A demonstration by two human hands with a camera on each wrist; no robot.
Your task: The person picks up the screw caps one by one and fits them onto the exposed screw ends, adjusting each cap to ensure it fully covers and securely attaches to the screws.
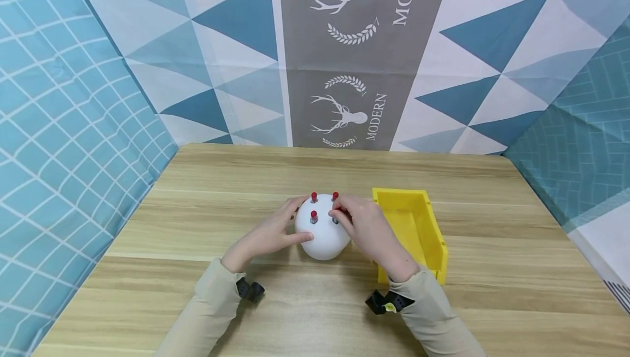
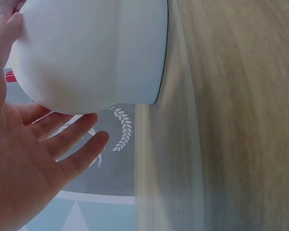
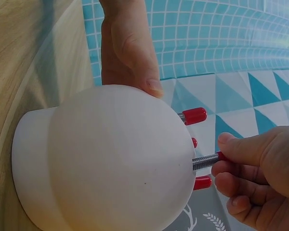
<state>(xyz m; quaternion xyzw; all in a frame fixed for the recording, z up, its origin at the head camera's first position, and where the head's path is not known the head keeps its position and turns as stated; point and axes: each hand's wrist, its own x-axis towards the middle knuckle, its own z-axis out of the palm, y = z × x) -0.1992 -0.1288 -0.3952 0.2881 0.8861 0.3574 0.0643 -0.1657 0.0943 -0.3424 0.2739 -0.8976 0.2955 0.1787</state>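
A white dome (image 1: 322, 242) on a short round base stands on the table, with several red-capped threaded bolts (image 3: 194, 116) sticking out of its top. My left hand (image 1: 268, 234) steadies the dome from the left. Its thumb (image 2: 7, 36) touches the near side, and its other fingers are spread loosely around the far side. My right hand (image 1: 366, 223) is over the dome's right part. Between thumb and forefinger it pinches the red cap (image 3: 221, 156) on the near right bolt, whose bare thread (image 3: 204, 162) shows between cap and dome.
Just right of the dome, partly behind my right forearm, is a yellow open bin (image 1: 406, 226). The wooden table (image 1: 221, 182) runs back to a patterned wall cloth (image 1: 236, 45). Black straps (image 1: 250, 290) are around both wrists.
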